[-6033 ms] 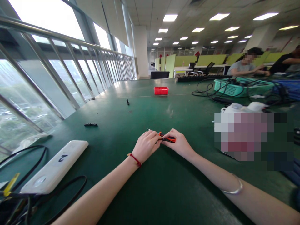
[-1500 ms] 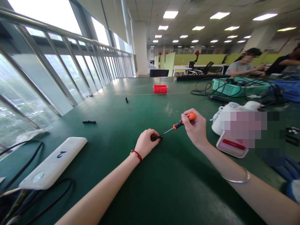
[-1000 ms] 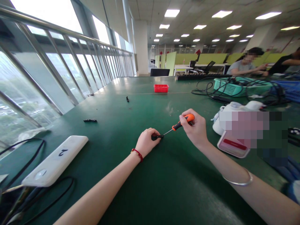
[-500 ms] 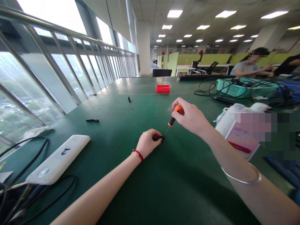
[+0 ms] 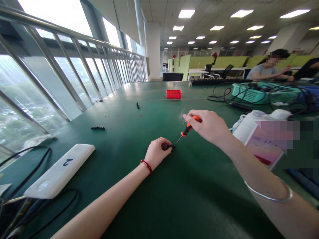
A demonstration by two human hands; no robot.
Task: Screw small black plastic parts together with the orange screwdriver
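Low over the green table (image 5: 119, 149), my left hand (image 5: 157, 151) is closed on a small black part (image 5: 170, 146); my fingers hide much of it. My right hand (image 5: 208, 125) grips the orange and black handle of a screwdriver (image 5: 184, 132), with the thumb and fingers pinching it. The screwdriver slants down to the left, and its tip meets the right end of the black part, or comes very near it. Farther left lie two other black pieces, a long one (image 5: 97, 128) and a short one (image 5: 137, 105).
A red basket (image 5: 173, 94) stands ahead. At the right are a white bottle (image 5: 249, 121), a phone (image 5: 265, 146) and a teal basket (image 5: 264, 93) with tangled cables. On the left lies a white power bank (image 5: 61, 171) beside black cables (image 5: 59, 212). A person (image 5: 267, 68) sits at the far right.
My right hand has shifted a little right and down, so the screwdriver leans farther over. Its tip stays at the black part. My left hand has hardly moved.
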